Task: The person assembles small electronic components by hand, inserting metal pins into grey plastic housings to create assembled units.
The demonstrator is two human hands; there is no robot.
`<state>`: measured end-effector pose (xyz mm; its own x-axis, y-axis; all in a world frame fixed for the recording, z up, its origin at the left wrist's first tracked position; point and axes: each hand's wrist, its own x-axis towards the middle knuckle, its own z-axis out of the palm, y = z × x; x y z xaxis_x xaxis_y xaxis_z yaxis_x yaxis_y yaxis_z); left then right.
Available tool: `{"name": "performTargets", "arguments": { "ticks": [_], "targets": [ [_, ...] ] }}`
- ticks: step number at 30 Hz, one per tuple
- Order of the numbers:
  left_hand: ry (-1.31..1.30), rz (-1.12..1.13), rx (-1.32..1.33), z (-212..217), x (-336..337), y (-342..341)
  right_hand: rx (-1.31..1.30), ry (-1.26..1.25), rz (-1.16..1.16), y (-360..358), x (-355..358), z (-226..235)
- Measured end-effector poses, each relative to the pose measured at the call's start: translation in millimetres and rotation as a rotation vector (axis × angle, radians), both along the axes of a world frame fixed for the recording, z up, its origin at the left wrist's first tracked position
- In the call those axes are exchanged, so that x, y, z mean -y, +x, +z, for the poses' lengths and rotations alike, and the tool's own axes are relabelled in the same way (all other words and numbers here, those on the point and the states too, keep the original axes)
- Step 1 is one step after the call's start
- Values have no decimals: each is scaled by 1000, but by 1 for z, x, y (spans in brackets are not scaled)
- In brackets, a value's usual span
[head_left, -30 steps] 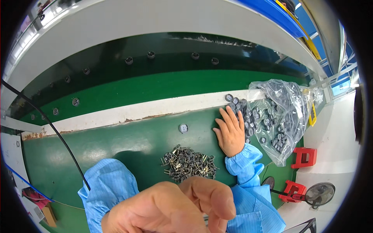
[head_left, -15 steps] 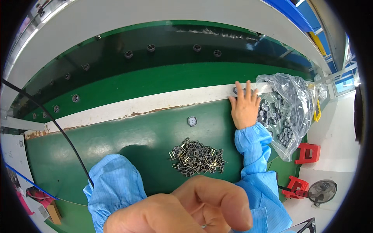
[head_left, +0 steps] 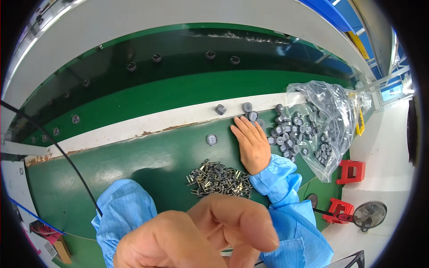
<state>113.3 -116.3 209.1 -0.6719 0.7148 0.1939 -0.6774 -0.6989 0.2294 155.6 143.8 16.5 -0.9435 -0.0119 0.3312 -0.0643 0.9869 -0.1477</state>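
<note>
My left hand (head_left: 196,236) is raised close up at the lower middle, its fingers curled in; what lies between them, if anything, is hidden. My right hand (head_left: 254,149) lies palm down on the green bench, fingers stretched, beside a spread of small grey plastic caps (head_left: 286,134). Its fingertips touch or nearly touch a grey cap (head_left: 253,116) at the white strip's edge. A single grey cap (head_left: 212,140) sits left of the hand. Nearer me is a heap of small black parts with metal pins (head_left: 219,178).
A clear plastic bag (head_left: 342,120) holding more caps lies at the right. Behind the white strip (head_left: 134,134), several caps rest on a dark green band (head_left: 178,71). A black cable (head_left: 67,147) crosses at left. Red stools (head_left: 351,172) and a fan (head_left: 370,214) stand right.
My right hand has moved left and nearer me from the bag's mouth. Loose caps now lie spread over the bench and white strip beside it. The left hand stays curled.
</note>
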Motion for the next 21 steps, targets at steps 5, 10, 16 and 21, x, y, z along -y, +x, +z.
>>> {"name": "performTargets", "arguments": {
  "ticks": [5, 10, 16, 21],
  "targets": [
    [157, 86, 31, -19, -15, 17, -155, -103, -106, -5, -15, 10],
    [359, 129, 68, -17, -21, 14, -53, -133, -133, -31, -25, 4],
    [278, 89, 141, -11, -20, 5, 1, -22, -159, -23, -31, -12],
    [174, 49, 176, 3, -23, 4, -167, 230, -305, -27, -34, 8]
  ]
}}
